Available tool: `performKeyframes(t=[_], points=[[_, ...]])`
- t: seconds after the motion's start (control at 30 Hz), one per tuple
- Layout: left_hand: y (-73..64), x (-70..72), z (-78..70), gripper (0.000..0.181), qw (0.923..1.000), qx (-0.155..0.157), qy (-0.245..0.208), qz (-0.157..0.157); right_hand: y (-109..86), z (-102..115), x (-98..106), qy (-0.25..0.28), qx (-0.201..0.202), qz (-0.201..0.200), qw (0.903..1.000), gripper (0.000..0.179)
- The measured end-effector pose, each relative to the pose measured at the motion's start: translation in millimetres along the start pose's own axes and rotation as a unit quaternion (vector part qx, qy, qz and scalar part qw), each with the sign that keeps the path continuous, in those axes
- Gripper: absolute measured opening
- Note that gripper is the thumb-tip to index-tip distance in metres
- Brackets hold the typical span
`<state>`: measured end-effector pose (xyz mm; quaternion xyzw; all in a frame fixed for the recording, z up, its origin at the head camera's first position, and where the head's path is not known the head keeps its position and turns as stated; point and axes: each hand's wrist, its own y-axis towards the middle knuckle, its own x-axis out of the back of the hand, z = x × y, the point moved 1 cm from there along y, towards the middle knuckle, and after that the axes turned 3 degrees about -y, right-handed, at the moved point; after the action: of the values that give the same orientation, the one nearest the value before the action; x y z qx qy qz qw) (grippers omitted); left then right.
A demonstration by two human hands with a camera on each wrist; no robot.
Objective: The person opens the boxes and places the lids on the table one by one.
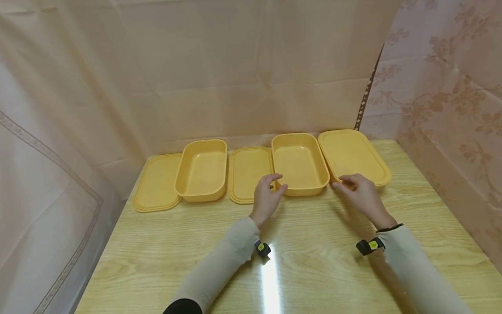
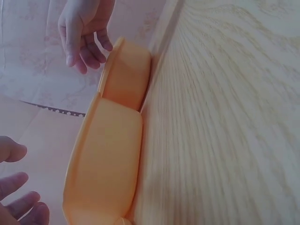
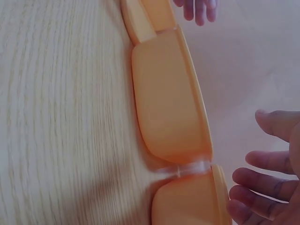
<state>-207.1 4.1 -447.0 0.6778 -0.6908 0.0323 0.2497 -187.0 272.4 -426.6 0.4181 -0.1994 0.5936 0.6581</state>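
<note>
My left hand is over the near end of the middle lid, its thumb and forefinger apart close to the front left corner of an open yellow food container. In the left wrist view, the fingers of that hand are loosely bent above the rim. My right hand hovers at the near left corner of a lidded yellow container. The right wrist view shows its fingers spread and relaxed beside the lid edge, with nothing between them.
Further left stand another open yellow container and a flat yellow lid, all in one row along the back of the wood-grain table. A beige cloth hangs behind, and a floral cloth hangs at the right.
</note>
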Motion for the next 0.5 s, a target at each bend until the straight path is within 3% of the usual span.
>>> performKeyframes(t=[0.2,0.5], points=[[0.4,-4.5,-6.2,0.033,0.9997,-0.017,-0.016,-0.002,0.4,0,5,0.003,0.001,-0.015,0.9999,0.035],[4.9,-17.4,-23.7,0.035,0.9987,-0.039,-0.022,0.023,0.9,-10,23,0.001,-0.027,-0.038,0.9989,0.041]])
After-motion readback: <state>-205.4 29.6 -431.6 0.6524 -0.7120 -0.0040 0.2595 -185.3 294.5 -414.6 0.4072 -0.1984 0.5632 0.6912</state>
